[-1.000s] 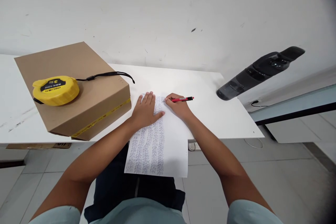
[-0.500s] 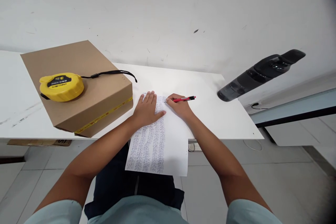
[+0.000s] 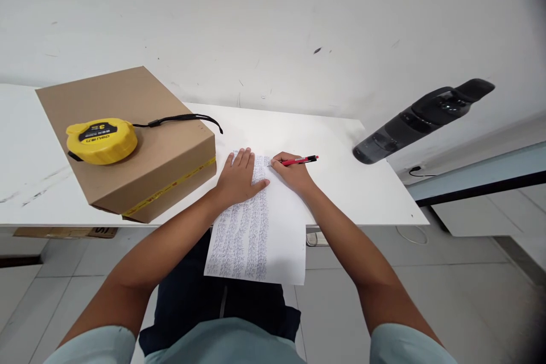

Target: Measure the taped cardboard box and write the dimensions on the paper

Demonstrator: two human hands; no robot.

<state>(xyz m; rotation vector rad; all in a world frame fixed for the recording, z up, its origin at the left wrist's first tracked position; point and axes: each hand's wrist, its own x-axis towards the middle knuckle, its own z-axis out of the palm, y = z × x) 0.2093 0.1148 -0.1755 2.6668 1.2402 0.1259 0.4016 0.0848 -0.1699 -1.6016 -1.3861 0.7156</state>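
A sheet of paper lies on the white table, its lower part hanging over the front edge. Columns of small blue handwriting cover its left and middle; the right side is blank. My left hand rests flat on the upper left of the sheet, fingers stretched and thumb out to the side. Pinched in my right hand is a red and black pen, its back end pointing right. The pen's tip is near the top of the rightmost written column, too small to make out.
On the left stands a cardboard box with yellow tape, carrying a yellow tape measure with a black strap. A dark bottle-shaped device stands at the table's right. Behind the table rises a white wall.
The view has shifted very slightly. Both hands stay in nearly the same places on the sheet, the pen still in my right hand.
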